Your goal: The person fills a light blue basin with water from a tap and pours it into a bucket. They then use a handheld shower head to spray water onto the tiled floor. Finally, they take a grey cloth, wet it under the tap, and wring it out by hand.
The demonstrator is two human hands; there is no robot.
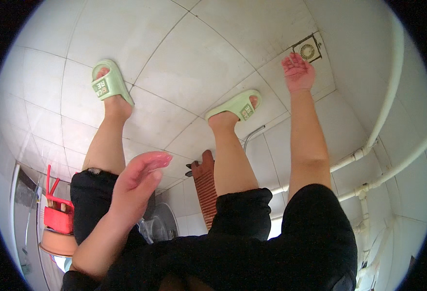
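The right hand (298,72), in the upper right of the frame, is palm up with fingers a little parted and nothing visible in them; the left hand (138,184), just left of the middle, has its fingers pressed together and curled toward the thumb, with no object showing between. The drain (308,52) lies just beside the right fingertips in the upper right; whether the 2 touch, I cannot tell. A low sweep toward it could scrape a knuckle on its dark, rough-looking edge, since the hand overlaps 1 corner in this view. Farther out, the 2 slippers (233,106) stand on the floor (179,63), 1 upper left and 1 above centre; should the tiles be wet, which I cannot judge, leaning over them might let a foot slide. Toward the right edge, the white pipes (392,92) could catch the right arm if it swung outward. At lower left, the red thing (58,220) sits above an orange basin (58,242); a left elbow flung wide might tip it.
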